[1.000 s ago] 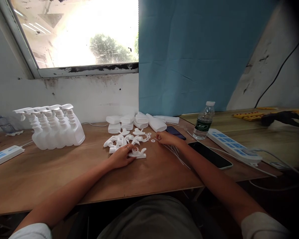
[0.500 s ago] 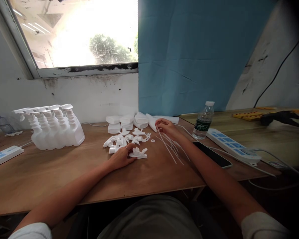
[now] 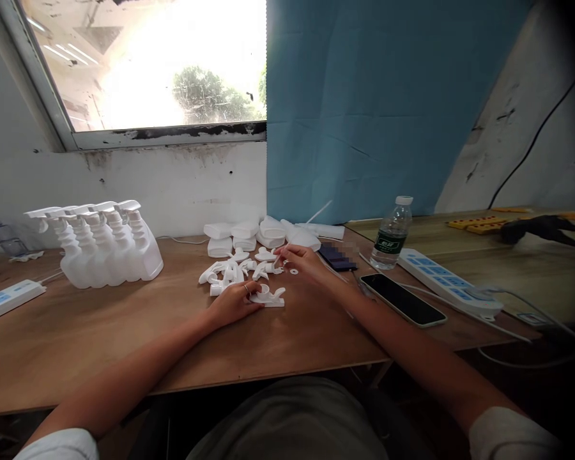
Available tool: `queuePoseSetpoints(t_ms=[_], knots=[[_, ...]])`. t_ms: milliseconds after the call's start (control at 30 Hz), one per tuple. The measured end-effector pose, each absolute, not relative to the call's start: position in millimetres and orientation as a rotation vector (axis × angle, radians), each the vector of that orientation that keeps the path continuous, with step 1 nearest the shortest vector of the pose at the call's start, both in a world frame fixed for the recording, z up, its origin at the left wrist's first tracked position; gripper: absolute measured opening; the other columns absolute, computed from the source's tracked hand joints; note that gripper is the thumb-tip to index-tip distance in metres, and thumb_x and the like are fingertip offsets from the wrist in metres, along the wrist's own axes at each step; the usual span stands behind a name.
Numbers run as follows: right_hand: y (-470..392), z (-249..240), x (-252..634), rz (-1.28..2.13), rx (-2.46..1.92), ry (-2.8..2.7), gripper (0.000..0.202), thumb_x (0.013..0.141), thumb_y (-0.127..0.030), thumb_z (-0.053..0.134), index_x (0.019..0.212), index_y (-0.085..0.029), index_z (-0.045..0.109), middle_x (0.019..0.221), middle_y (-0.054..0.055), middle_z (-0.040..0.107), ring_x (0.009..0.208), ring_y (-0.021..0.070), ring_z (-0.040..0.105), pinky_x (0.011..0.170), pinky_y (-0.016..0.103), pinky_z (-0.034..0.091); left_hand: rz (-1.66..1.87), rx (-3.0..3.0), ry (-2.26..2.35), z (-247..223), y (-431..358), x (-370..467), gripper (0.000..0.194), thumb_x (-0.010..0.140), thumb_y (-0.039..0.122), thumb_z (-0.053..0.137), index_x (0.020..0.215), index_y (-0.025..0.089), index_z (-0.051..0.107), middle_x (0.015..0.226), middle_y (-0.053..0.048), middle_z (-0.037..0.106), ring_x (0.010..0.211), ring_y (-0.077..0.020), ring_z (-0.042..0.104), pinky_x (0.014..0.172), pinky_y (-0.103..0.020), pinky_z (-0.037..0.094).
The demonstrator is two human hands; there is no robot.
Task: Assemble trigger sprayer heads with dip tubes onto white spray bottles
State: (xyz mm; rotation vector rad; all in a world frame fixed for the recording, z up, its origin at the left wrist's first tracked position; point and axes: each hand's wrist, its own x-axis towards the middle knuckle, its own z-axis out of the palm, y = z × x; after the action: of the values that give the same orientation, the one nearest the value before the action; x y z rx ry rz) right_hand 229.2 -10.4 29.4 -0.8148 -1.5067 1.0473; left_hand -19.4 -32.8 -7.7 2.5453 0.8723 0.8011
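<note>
My left hand [image 3: 234, 303] rests on the wooden table with its fingers closed around a white trigger spray head [image 3: 269, 296], which lies with its round collar facing up. A single thin white dip tube [image 3: 319, 211] is pinched in my right hand [image 3: 298, 257]; its far end slants up toward the blue sheet. My right fingertips are just above and behind the held spray head, close to small white washers, one washer [image 3: 294, 271] lying by itself. Beyond my left hand is a heap of loose white spray heads [image 3: 227, 271]. My right forearm hides most of the other tubes.
White bottles [image 3: 219, 230] lie stacked against the wall. At left, several white spray bottles [image 3: 108, 252] stand in a row near a power strip [image 3: 12, 300]. On the right are a phone [image 3: 402, 299], a water bottle [image 3: 390, 236], another power strip [image 3: 448, 281] and cables.
My right hand has moved left and toward me, from the bunch of tubes to the washers, carrying one tube. My left hand stays in place, the spray head barely turned.
</note>
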Motion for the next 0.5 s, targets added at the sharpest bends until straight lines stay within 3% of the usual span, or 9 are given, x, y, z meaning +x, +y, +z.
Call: queuePoseSetpoints(t_ms=[200,500], knots=[[-26,17,199,1.044,-0.714,-1.822,0.035,0.084,-0.051,0.064,0.08,-0.017,0.066,0.069,0.002,0.067,0.057,0.0111,0.059,0.056,0.025,0.046,0.808,2.53,0.855,-8,-33,-21,0.024,0.08,0.032,0.068,0.1,0.019,0.062,0.09,-0.001,0.065,0.079,-0.0155,0.06,0.073,-0.026,0.046],[-34,20,194,1.011,-0.685,-1.845,0.034,0.088,-0.05,0.059,0.077,-0.017,0.059,0.069,0.001,0.067,0.053,0.0101,0.056,0.052,0.023,0.045,0.796,2.546,0.874,-8,-32,-21,0.029,0.08,0.033,0.069,0.106,0.02,0.063,0.093,-0.002,0.067,0.081,-0.0163,0.061,0.075,-0.027,0.048]])
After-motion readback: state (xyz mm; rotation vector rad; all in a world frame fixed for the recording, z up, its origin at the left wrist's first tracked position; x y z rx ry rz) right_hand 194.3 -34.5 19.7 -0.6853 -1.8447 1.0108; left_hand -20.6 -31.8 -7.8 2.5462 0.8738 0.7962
